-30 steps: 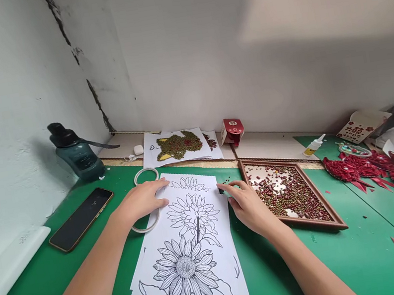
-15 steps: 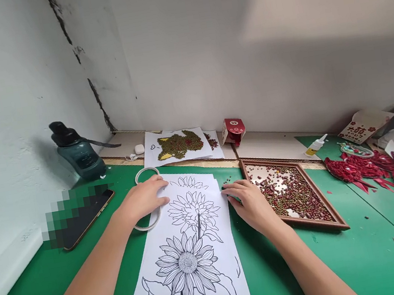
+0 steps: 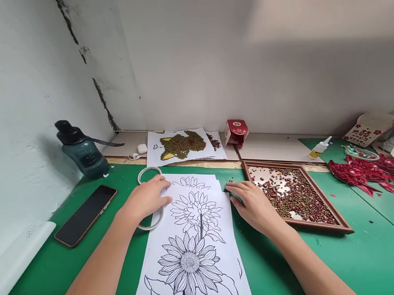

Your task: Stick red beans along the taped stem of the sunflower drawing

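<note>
White paper sheets point(image 3: 151, 261) lie stacked on the green table, the top one printed with line-drawn sunflowers. My left hand point(image 3: 145, 199) is open, fingers reaching over the upper left edge of the stack. Beneath and around it show white ring-shaped parts point(image 3: 157, 218), like tape rolls; the hand covers their middle, so I cannot tell if it is one ring or two. My right hand point(image 3: 250, 204) lies open with fingers outstretched, at the right paper edge, holding nothing visible. Just right of it is a brown frame tray point(image 3: 328, 196) of mixed red and green beans.
A black phone point(image 3: 86, 215), a dark water bottle point(image 3: 85, 156) and a long white object point(image 3: 17, 268) stand left. Behind are a bean picture point(image 3: 183, 144), a red box point(image 3: 237, 132) and a glue bottle point(image 3: 320, 148). Red shredded decorations point(image 3: 359, 170) lie right.
The whole view has shifted slightly, so everything appears a little further right. Both hands keep almost the same place and pose relative to the paper.
</note>
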Motion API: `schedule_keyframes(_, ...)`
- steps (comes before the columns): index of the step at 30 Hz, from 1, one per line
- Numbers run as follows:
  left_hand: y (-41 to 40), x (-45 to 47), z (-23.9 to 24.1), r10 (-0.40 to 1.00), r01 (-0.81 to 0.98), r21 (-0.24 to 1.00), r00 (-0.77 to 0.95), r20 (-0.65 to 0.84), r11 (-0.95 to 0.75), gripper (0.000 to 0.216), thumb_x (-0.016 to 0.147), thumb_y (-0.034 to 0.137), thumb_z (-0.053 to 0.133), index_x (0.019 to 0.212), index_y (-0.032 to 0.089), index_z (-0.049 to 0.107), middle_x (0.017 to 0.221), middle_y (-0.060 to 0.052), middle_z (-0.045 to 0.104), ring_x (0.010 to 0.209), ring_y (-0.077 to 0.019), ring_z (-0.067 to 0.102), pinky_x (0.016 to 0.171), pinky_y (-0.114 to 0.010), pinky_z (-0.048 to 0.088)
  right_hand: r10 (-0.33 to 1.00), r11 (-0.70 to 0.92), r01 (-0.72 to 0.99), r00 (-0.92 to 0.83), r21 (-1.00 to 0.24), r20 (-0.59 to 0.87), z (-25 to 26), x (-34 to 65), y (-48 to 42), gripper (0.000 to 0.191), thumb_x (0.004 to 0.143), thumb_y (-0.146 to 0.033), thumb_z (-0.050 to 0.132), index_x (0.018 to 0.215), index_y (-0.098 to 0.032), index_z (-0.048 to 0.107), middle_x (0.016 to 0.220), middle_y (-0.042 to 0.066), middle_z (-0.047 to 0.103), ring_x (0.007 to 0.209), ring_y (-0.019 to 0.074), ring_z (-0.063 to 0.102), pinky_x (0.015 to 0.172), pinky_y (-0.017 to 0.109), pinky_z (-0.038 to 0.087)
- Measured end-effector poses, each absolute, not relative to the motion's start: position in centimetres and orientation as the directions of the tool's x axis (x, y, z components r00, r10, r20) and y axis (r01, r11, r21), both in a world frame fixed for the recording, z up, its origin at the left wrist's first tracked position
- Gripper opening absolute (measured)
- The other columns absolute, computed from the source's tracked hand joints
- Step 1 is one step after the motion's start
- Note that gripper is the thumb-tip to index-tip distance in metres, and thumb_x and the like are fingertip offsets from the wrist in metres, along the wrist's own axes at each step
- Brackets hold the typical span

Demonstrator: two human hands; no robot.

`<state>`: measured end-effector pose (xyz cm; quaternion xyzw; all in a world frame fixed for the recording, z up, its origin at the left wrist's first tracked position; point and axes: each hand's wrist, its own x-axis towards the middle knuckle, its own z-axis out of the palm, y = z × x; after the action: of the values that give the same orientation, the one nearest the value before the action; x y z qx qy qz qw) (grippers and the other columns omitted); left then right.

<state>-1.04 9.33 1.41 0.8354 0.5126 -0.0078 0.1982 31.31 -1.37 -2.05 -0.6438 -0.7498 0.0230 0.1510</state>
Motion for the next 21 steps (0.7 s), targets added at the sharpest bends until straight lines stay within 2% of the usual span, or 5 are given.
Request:
schedule_keyframes(5, 9.3, -1.1, 1.4, 0.855, 0.862, 0.32, 0.471, -0.218, -0.394, 0.053, 0.09, 0.052, 0.058, 0.14, 0.033, 0.063, 0.154, -0.004, 0.052, 0.107, -0.0314, 0.067, 0.077, -0.035, 0.051, 0.962, 0.264, 0.946, -0.243, -0.187, 0.127, -2.5, 31.4, -1.4, 0.059, 0.095, -0.001, 0.031, 0.143, -0.016, 0.062, 0.152, 0.01, 0.057, 0.143, 0.026, 0.052, 0.115, 0.049, 0.044)
schedule_keyframes(10, 9.2, -1.0, 1.5, 0.852, 0.86, 0.32, 0.475, -0.22, -0.397, 0.056, 0.09, 0.054, 0.057, 0.142, 0.034, 0.061, 0.153, -0.005, 0.052, 0.107, -0.0316, 0.067, 0.077, -0.035, 0.051, 0.969, 0.23, 0.963, -0.214, -0.138, 0.12, -3.0, 31.6, -1.3, 0.062, 0.092, 0.002, 0.033, 0.144, -0.013, 0.061, 0.153, 0.012, 0.056, 0.146, 0.0262, 0.049, 0.119, 0.048, 0.043)
schedule_keyframes(15, 9.2, -0.8, 1.5, 0.845, 0.85, 0.331, 0.49, -0.213, -0.409, 0.054, 0.091, 0.053, 0.057, 0.142, 0.035, 0.061, 0.157, -0.003, 0.048, 0.106, -0.0292, 0.068, 0.073, -0.033, 0.05, 0.974, 0.193, 0.975, -0.178, -0.105, 0.142, -3.1, 31.6, -1.4, 0.059, 0.091, 0.002, 0.035, 0.144, -0.004, 0.06, 0.153, 0.019, 0.054, 0.145, 0.0307, 0.05, 0.119, 0.049, 0.044)
schedule_keyframes(21, 9.2, -0.8, 1.4, 0.848, 0.851, 0.326, 0.488, -0.206, -0.411, 0.053, 0.091, 0.053, 0.057, 0.14, 0.034, 0.062, 0.156, -0.003, 0.05, 0.105, -0.0302, 0.069, 0.074, -0.034, 0.051, 0.966, 0.208, 0.96, -0.172, -0.189, 0.191, -2.5, 31.2, -1.4, 0.047, 0.098, -0.009, 0.04, 0.136, -0.013, 0.068, 0.144, 0.015, 0.064, 0.138, 0.032, 0.057, 0.112, 0.052, 0.049)
